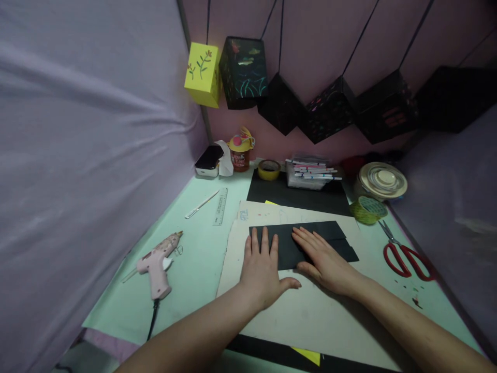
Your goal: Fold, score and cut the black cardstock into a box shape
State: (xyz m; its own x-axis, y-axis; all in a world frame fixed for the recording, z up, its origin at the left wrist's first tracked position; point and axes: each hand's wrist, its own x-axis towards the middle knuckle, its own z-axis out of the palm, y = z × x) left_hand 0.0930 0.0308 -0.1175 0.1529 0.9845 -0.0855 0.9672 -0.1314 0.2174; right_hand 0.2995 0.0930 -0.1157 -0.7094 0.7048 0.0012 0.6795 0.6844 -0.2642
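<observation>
A folded sheet of black paper lies flat on a pale cardboard sheet in front of me. My left hand rests palm down on its left part, fingers spread and thumb pointing right. Across its middle lies my right hand, flat, with the fingers stretched toward the upper left. Neither hand grips anything. At its right end the black paper shows layered, stepped edges; the parts under my fingers are hidden.
Left are a pink glue gun, a white pen and a ruler. Red-handled scissors and a tape roll lie right. Behind stand a marker box and yellow tape. Paper boxes hang above.
</observation>
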